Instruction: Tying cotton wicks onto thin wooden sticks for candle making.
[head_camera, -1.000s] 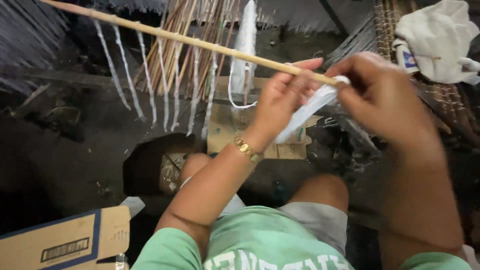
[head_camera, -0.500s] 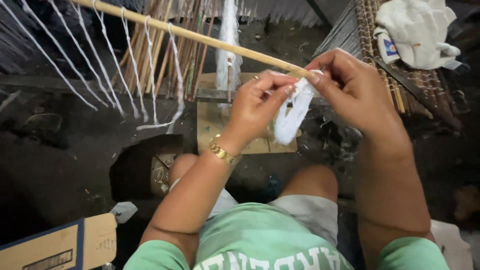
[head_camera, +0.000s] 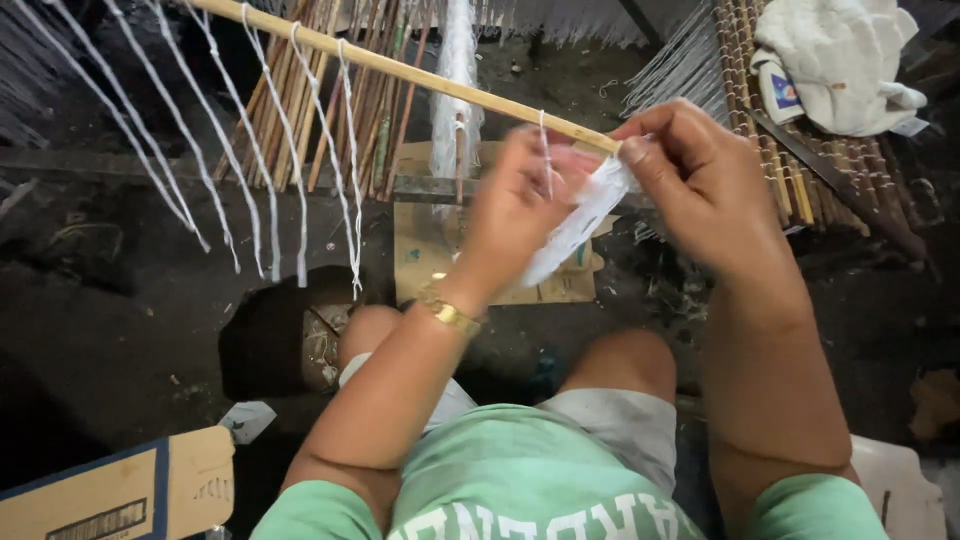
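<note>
Right hand (head_camera: 700, 185) pinches the near end of a thin bamboo stick (head_camera: 420, 75) together with a white plastic strip (head_camera: 580, 225). Left hand (head_camera: 515, 215), blurred, is closed on the same strip just below the stick. Stick runs up-left, with more white strips (head_camera: 270, 160) hanging from it, knotted on. Behind: a bundle of bamboo sticks (head_camera: 330, 110), flat cardboard (head_camera: 420, 260) on the dark floor, white cloth (head_camera: 840, 60) upper right, a cardboard box (head_camera: 110, 495) lower left.
</note>
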